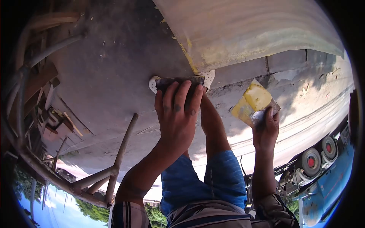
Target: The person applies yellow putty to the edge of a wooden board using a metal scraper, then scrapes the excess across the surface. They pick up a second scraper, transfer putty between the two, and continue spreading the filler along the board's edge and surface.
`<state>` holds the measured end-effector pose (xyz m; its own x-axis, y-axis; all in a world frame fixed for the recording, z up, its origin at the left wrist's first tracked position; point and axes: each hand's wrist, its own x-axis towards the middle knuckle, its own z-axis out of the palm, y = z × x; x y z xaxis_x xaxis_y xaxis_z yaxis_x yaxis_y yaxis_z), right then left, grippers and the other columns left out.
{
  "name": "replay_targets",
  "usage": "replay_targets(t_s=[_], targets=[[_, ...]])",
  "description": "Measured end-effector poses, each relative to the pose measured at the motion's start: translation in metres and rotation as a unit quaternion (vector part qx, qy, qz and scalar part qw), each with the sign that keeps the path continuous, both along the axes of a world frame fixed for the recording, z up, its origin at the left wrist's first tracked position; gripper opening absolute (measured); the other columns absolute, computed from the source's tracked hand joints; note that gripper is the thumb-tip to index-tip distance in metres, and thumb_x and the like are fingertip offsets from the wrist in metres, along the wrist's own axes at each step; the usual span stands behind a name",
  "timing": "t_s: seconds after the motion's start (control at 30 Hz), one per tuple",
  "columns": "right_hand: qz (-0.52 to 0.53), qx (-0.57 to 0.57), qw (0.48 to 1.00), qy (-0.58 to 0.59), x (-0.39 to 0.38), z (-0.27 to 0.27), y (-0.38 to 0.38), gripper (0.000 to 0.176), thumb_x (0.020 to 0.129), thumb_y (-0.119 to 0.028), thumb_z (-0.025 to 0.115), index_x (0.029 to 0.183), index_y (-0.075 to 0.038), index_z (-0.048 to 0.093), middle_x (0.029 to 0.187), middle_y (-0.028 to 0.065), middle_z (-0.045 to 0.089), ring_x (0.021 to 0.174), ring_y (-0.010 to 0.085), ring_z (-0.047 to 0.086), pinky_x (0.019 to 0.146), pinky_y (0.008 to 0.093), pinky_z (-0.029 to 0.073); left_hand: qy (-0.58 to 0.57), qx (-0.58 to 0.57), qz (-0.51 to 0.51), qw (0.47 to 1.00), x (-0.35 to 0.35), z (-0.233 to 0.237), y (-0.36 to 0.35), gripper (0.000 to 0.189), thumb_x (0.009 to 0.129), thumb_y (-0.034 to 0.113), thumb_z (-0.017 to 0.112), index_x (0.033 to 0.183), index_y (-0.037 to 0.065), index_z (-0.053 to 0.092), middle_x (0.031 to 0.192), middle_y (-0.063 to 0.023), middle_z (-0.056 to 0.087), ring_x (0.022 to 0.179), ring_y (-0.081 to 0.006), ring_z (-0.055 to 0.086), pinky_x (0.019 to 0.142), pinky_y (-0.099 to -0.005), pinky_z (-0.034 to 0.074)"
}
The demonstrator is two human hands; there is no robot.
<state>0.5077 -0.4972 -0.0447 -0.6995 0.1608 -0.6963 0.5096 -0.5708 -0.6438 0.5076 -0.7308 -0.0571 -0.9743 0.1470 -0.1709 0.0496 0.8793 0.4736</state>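
My left hand (176,114) is in the middle, back up, with fingers spread over a dark, wide flat spreader (163,82). Its thumb is hidden beneath. The spreader's straight far edge overlaps my white perforated clogs (208,79) in this view, just below the corner of a large pale panel (251,30). Yellow filler marks (188,55) run along that panel's edge. To the right, my right hand (267,127) grips a flat square plate (240,111), its thumb on top at the near corner. A thick patch of yellow putty (258,95) lies on the plate.
A metal pipe frame (95,176) stands on the left, with wood scraps (53,121) piled behind it. Grey concrete floor (114,76) spreads around my feet. On the lower right is a truck with a blue tank (323,197) and wheels (311,162).
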Motion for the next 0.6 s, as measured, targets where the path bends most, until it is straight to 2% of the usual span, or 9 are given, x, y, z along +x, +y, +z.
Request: replay_targets(t_s=[0.07, 0.17, 0.2, 0.23, 0.3, 0.4, 0.47, 0.57, 0.6], targets=[[0.012, -0.017, 1.0, 0.001, 0.006, -0.003, 0.004, 0.028, 0.097, -0.017, 0.042, 0.12, -0.002, 0.041, 0.118, 0.0128, 0.053, 0.109, 0.022, 0.054, 0.093, 0.0397, 0.046, -0.027, 0.021, 0.058, 0.998, -0.02, -0.007, -0.015, 0.053, 0.076, 0.006, 0.06, 0.127, 0.01, 0.048, 0.127, -0.0125, 0.041, 0.118, -0.0323, 0.039, 0.099, -0.0511, 0.03], [0.015, -0.014, 1.0, -0.002, 0.007, -0.005, 0.004, 0.032, 0.096, -0.019, 0.044, 0.124, -0.002, 0.04, 0.12, 0.0127, 0.052, 0.111, 0.0222, 0.052, 0.094, 0.0385, 0.045, -0.06, 0.058, 0.056, 0.995, -0.024, -0.011, 0.004, 0.056, 0.074, 0.001, 0.061, 0.128, 0.007, 0.046, 0.128, -0.0139, 0.04, 0.119, -0.0335, 0.039, 0.099, -0.0497, 0.031], [0.013, -0.009, 1.0, -0.005, 0.006, -0.005, 0.004, 0.032, 0.096, -0.019, 0.044, 0.123, -0.002, 0.04, 0.12, 0.0128, 0.052, 0.111, 0.0222, 0.052, 0.094, 0.0384, 0.045, -0.04, 0.058, 0.032, 0.997, -0.019, -0.001, 0.018, 0.071, 0.062, -0.016, 0.058, 0.127, 0.009, 0.048, 0.127, -0.0125, 0.043, 0.12, -0.032, 0.041, 0.1, -0.0462, 0.032], [0.017, -0.011, 1.0, -0.002, 0.004, -0.005, 0.005, 0.032, 0.096, -0.019, 0.044, 0.123, -0.002, 0.04, 0.12, 0.0128, 0.052, 0.111, 0.0222, 0.052, 0.094, 0.0383, 0.045, -0.087, 0.077, 0.011, 0.993, -0.014, 0.007, 0.023, 0.071, 0.062, -0.015, 0.058, 0.127, 0.009, 0.048, 0.126, -0.0123, 0.043, 0.12, -0.0318, 0.041, 0.1, -0.0459, 0.032], [0.022, -0.017, 1.0, -0.001, 0.002, -0.003, 0.005, 0.032, 0.096, -0.019, 0.044, 0.123, -0.002, 0.041, 0.12, 0.0127, 0.052, 0.112, 0.0223, 0.052, 0.094, 0.0381, 0.045, -0.109, 0.066, 0.013, 0.992, -0.017, 0.017, 0.02, 0.069, 0.063, -0.014, 0.058, 0.127, 0.01, 0.048, 0.125, -0.0117, 0.045, 0.12, -0.0316, 0.042, 0.1, -0.0452, 0.032], [0.024, -0.026, 0.999, 0.008, 0.0, -0.004, 0.008, 0.032, 0.096, -0.019, 0.043, 0.123, -0.002, 0.041, 0.121, 0.0127, 0.052, 0.113, 0.0223, 0.052, 0.095, 0.0382, 0.045, -0.028, -0.016, 0.079, 0.996, -0.058, 0.017, -0.014, 0.061, 0.07, -0.011, 0.056, 0.127, 0.01, 0.049, 0.123, -0.0096, 0.046, 0.116, -0.0308, 0.044, 0.098, -0.0422, 0.034], [0.023, -0.03, 0.999, 0.012, 0.0, -0.005, 0.01, 0.032, 0.096, -0.019, 0.043, 0.124, -0.002, 0.04, 0.121, 0.0128, 0.051, 0.113, 0.0227, 0.051, 0.095, 0.039, 0.044, -0.035, -0.086, 0.06, 0.994, -0.077, 0.009, -0.024, 0.059, 0.071, -0.007, 0.058, 0.127, 0.011, 0.049, 0.123, -0.0092, 0.046, 0.116, -0.0298, 0.044, 0.097, -0.0442, 0.033], [0.017, -0.035, 0.999, 0.018, 0.0, -0.007, 0.012, 0.032, 0.096, -0.018, 0.043, 0.124, -0.002, 0.04, 0.122, 0.0134, 0.051, 0.114, 0.023, 0.051, 0.096, 0.0398, 0.044, -0.007, -0.1, -0.025, 0.995, -0.057, 0.004, -0.004, 0.055, 0.073, -0.001, 0.06, 0.125, 0.013, 0.051, 0.122, -0.0092, 0.047, 0.116, -0.0285, 0.043, 0.097, -0.0475, 0.031], [0.014, -0.037, 0.999, 0.019, 0.0, -0.007, 0.012, 0.032, 0.096, -0.018, 0.042, 0.124, -0.001, 0.04, 0.123, 0.0137, 0.051, 0.114, 0.0231, 0.051, 0.096, 0.0399, 0.044, -0.033, -0.086, -0.07, 0.993, -0.044, 0.008, 0.006, 0.053, 0.073, 0.002, 0.062, 0.124, 0.013, 0.052, 0.123, -0.0086, 0.046, 0.117, -0.0279, 0.042, 0.098, -0.0504, 0.029]])
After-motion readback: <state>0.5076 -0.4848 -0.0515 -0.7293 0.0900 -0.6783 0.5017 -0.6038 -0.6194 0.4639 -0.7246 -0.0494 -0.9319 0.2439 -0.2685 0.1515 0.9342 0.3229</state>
